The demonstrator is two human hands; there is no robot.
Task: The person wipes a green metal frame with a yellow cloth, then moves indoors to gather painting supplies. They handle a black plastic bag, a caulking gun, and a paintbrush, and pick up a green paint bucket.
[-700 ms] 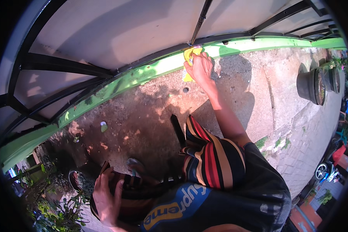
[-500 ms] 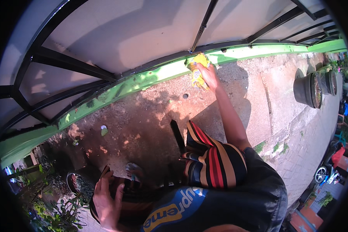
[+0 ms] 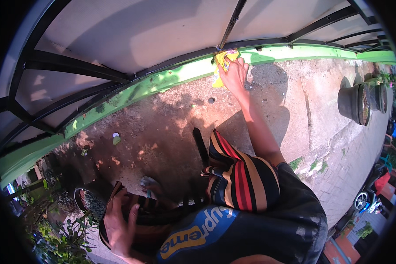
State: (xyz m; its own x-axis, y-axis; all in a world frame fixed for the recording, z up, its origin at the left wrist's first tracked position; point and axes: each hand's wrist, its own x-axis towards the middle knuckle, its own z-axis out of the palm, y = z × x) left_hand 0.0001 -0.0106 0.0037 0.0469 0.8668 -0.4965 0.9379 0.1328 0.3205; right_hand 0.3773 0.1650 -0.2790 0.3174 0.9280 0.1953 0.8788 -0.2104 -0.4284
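My right hand (image 3: 234, 78) is closed around a crumpled yellow printed cloth (image 3: 227, 56). It presses the cloth against the top of the low green ledge (image 3: 174, 77), below an upright black bar (image 3: 233, 22). A loose part of the cloth hangs down the ledge's near side. My left hand (image 3: 120, 226) rests on my striped trouser leg at the lower left, fingers stretched out and nothing in them. The other striped knee (image 3: 246, 182) is bent up beneath my right arm.
Pale panels in a black metal frame (image 3: 75, 65) rise above the ledge. Two dark plant pots (image 3: 351, 104) stand at the right, with a parked motorbike (image 3: 367, 200) beyond. Leafy plants (image 3: 61, 237) grow at the lower left. A small whitish-green scrap (image 3: 116, 139) lies on the ground.
My right hand has moved up with the yellow cloth, higher onto the green ledge, its knuckles now more on top. My left hand stays on the leg. The view has shifted slightly.
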